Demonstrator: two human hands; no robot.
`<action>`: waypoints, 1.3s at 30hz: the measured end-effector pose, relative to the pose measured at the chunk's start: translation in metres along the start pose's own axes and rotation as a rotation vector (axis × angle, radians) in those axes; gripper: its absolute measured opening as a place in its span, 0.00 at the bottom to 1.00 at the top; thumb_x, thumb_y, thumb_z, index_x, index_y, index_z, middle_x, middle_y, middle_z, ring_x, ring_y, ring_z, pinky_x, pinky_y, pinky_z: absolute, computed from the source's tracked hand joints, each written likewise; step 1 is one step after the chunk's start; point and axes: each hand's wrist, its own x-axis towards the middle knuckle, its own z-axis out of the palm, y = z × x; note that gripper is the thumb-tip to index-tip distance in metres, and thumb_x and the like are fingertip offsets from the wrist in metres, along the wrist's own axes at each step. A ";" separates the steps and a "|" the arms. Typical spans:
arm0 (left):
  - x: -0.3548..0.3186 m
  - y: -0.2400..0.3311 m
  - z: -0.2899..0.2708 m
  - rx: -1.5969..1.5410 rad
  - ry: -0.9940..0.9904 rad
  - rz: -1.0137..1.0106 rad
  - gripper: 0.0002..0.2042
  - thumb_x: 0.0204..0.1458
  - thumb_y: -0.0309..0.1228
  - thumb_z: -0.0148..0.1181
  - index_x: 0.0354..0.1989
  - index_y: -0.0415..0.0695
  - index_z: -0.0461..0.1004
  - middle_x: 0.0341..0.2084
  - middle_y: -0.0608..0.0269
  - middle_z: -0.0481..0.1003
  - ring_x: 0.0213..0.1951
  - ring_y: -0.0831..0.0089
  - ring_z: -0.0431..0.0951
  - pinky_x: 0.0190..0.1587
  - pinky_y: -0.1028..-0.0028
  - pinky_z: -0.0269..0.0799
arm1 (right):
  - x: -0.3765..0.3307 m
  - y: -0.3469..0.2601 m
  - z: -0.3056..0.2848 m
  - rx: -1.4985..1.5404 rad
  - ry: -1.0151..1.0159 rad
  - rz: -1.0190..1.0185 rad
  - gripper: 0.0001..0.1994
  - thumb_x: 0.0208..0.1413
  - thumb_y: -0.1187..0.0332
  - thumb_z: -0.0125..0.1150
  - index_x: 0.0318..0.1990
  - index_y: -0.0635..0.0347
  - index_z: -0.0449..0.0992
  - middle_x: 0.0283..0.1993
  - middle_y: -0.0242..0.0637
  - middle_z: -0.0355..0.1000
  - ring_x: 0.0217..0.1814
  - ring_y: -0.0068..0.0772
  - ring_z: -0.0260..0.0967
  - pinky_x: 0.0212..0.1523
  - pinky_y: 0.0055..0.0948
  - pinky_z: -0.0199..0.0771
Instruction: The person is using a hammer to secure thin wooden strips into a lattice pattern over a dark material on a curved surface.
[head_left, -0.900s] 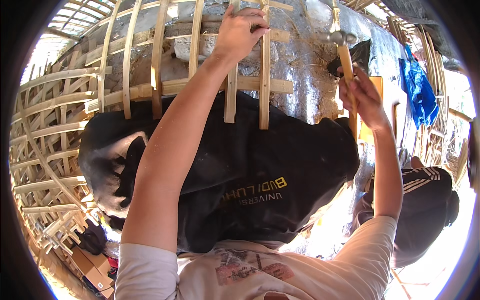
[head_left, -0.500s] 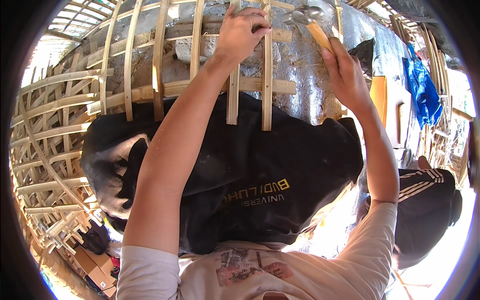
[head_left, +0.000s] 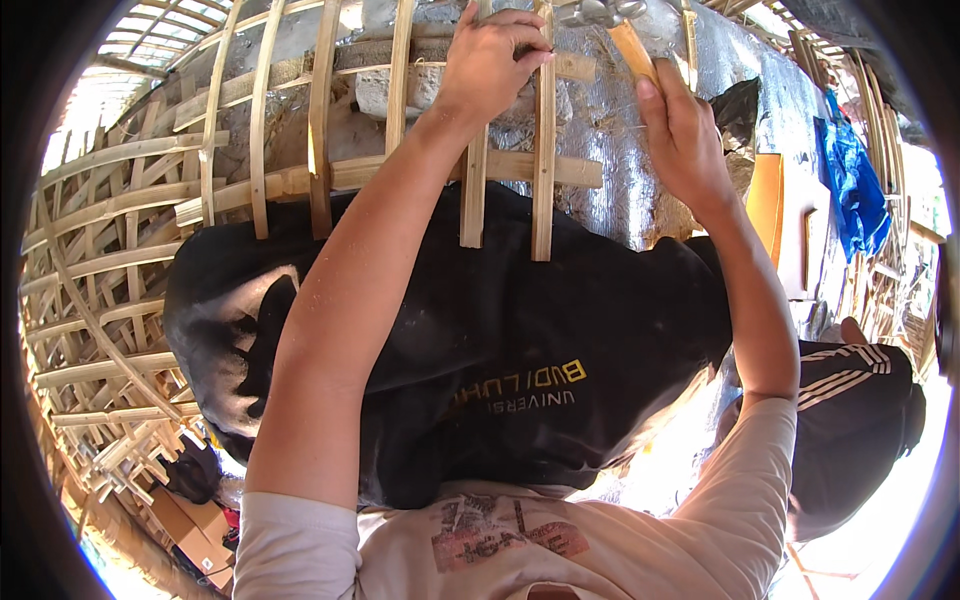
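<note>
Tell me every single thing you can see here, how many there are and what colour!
Upright slats: six in the frame, pale wood, top centre and left
Crosswise slats: at least two, pale wood, crossing the upright ones
Hammer: one, grey head, light handle, top right of centre
Black cloth: one, black with lettering, middle
Lattice panels: several, tan, left
Blue sheet: one, blue, right
Orange board: one, orange, right
Striped garment: one, dark with white stripes, lower right
Cardboard box: at least one, brown, lower left
Shirt: one, off-white, bottom
Left hand: one, at the frame's two rightmost upright slats
Right hand: one, gripping the hammer
</note>
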 end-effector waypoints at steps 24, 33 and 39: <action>-0.003 0.000 0.002 0.007 0.040 -0.078 0.06 0.45 0.23 0.67 0.33 0.39 0.81 0.44 0.55 0.80 0.46 0.57 0.79 0.57 0.64 0.71 | -0.017 0.013 0.020 -0.052 -0.118 0.100 0.07 0.69 0.66 0.49 0.43 0.60 0.63 0.17 0.44 0.67 0.20 0.55 0.72 0.21 0.50 0.68; -0.002 0.000 -0.001 0.053 0.035 0.038 0.06 0.45 0.23 0.68 0.32 0.37 0.81 0.44 0.55 0.80 0.44 0.58 0.81 0.52 0.65 0.74 | -0.005 -0.001 0.001 0.015 0.092 0.021 0.07 0.68 0.67 0.51 0.41 0.61 0.65 0.20 0.50 0.65 0.24 0.61 0.70 0.23 0.46 0.64; 0.001 0.007 -0.001 0.043 0.004 0.003 0.05 0.44 0.23 0.68 0.31 0.36 0.80 0.44 0.55 0.80 0.43 0.58 0.81 0.50 0.65 0.74 | -0.008 0.004 0.008 -0.050 -0.011 0.002 0.07 0.68 0.67 0.51 0.42 0.61 0.65 0.20 0.51 0.67 0.25 0.62 0.70 0.23 0.51 0.64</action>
